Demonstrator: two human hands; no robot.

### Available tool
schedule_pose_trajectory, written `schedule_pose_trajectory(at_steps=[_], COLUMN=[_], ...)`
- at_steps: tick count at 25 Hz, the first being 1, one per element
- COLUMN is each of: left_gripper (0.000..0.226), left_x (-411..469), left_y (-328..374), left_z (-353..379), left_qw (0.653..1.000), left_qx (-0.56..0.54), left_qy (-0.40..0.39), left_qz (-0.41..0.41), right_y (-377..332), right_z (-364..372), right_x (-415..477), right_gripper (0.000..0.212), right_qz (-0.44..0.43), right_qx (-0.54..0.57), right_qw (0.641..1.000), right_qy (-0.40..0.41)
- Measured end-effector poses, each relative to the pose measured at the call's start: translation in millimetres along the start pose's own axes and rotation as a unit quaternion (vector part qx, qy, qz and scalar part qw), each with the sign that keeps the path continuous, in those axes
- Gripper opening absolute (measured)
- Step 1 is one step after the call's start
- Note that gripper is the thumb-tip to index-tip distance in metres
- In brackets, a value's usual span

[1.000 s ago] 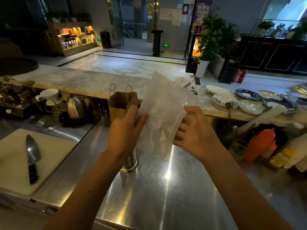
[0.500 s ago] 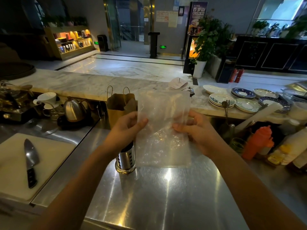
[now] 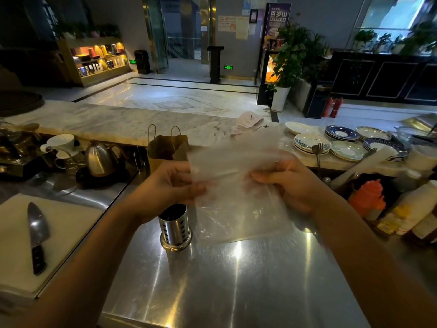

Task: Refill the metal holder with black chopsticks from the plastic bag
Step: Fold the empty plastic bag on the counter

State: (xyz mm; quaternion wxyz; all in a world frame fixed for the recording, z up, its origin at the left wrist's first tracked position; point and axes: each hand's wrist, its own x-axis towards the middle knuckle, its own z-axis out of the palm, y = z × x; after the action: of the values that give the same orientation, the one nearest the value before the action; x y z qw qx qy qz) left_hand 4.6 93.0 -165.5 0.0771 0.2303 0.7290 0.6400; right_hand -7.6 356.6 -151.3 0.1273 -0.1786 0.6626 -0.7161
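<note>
A chef's knife (image 3: 37, 235) lies on the white cutting board (image 3: 71, 223) at left. The perforated metal holder (image 3: 175, 227) stands on the steel counter (image 3: 224, 280), below the left hand (image 3: 165, 188). Both hands pinch the blurred, translucent plastic bag (image 3: 238, 195), the right hand (image 3: 290, 183) gripping its other side, fingers closed on the film

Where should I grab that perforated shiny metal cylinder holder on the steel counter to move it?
Grip the perforated shiny metal cylinder holder around its straight middle wall, coming from the near side. It stands upright with a flared base, the left hand hovers above its open top, and the clear plastic bag hangs close on its right.
</note>
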Motion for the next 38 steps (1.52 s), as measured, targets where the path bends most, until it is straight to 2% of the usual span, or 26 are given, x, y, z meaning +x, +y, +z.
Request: schedule_pose_trajectory(at_steps=[1,4,6,8,11,12,15,17,19,20,21,22,25,26,27,29,30,33,35,37,38], left_gripper=[0.026,0.01,0.014,0.012,0.021,0.024,0.028,0.034,0.033,0.032,0.033,0.035,0.043,0.044,0.045,0.042,0.037,0.023,0.021,0.025,0.025], left_x=[-1,-1,0,2,9,11,15,18,23,25,27,30,35,37,38,40,40,41,42,43,42], left_y=[-1,2,5,7,11,12,10,9,7,6,5,4,1,0,-2,-4,-4,-4,-9,-15,-18], left_z=[-2,-10,-14,-14,-11,-8,13,25,26,24,22,22,32,34,35,33,33,36,37,33,30], left_qw=[1.0,0.997,0.996,0.997,0.991,0.988,0.994,0.986,0.971,0.962,0.951,0.941,0.93,0.93,0.93,0.931,0.931,0.92,0.903,0.894,0.888], left_qx=[0.02,0.028,0.027,0.016,-0.121,-0.131,0.017,0.022,0.034,0.071,0.115,0.15,0.172,0.171,0.164,0.132,0.107,0.083,0.119,0.183,0.221], left_qy=[-0.012,0.0,0.011,0.019,0.064,0.084,0.106,0.158,0.218,0.245,0.266,0.284,0.302,0.302,0.304,0.318,0.329,0.365,0.392,0.383,0.373], left_qz=[0.019,0.077,0.086,0.074,0.009,-0.006,0.013,0.048,0.088,0.099,0.106,0.108,0.122,0.124,0.126,0.123,0.121,0.12,0.125,0.142,0.155], right_y=[-1,-7,-10,-13,-17,-19,-20,-19,-20,-22,-20,-18,-6,-3,1,4,5,15,15,6,0], right_z=[-2,-2,-1,0,3,6,13,15,16,17,18,21,37,43,45,48,49,49,51,51,48], right_x=[0,3,6,8,11,12,18,22,22,21,21,22,32,34,36,36,35,36,40,42,42], right_gripper=[0.023,0.048,0.055,0.058,0.056,0.052,0.05,0.051,0.042,0.035,0.033,0.039,0.084,0.085,0.073,0.034,0.023,0.017,0.021,0.031,0.037], right_qz=[-0.017,-0.03,-0.062,-0.11,-0.168,-0.182,-0.224,-0.205,-0.118,-0.059,-0.021,0.002,0.043,0.04,0.018,-0.07,-0.113,-0.162,-0.104,0.031,0.084], right_qx=[-0.021,-0.079,-0.119,-0.185,-0.257,-0.265,-0.27,-0.214,0.0,0.124,0.186,0.189,0.048,0.012,-0.012,-0.045,-0.09,-0.207,-0.166,0.027,0.106], right_qw=[1.0,0.996,0.991,0.977,0.951,0.946,0.933,0.951,0.99,0.988,0.977,0.973,0.983,0.98,0.977,0.967,0.959,0.933,0.952,0.983,0.981], right_qy=[-0.008,-0.008,-0.01,-0.001,0.038,0.049,0.085,0.09,0.072,0.077,0.1,0.131,0.175,0.192,0.212,0.239,0.243,0.247,0.236,0.177,0.138])
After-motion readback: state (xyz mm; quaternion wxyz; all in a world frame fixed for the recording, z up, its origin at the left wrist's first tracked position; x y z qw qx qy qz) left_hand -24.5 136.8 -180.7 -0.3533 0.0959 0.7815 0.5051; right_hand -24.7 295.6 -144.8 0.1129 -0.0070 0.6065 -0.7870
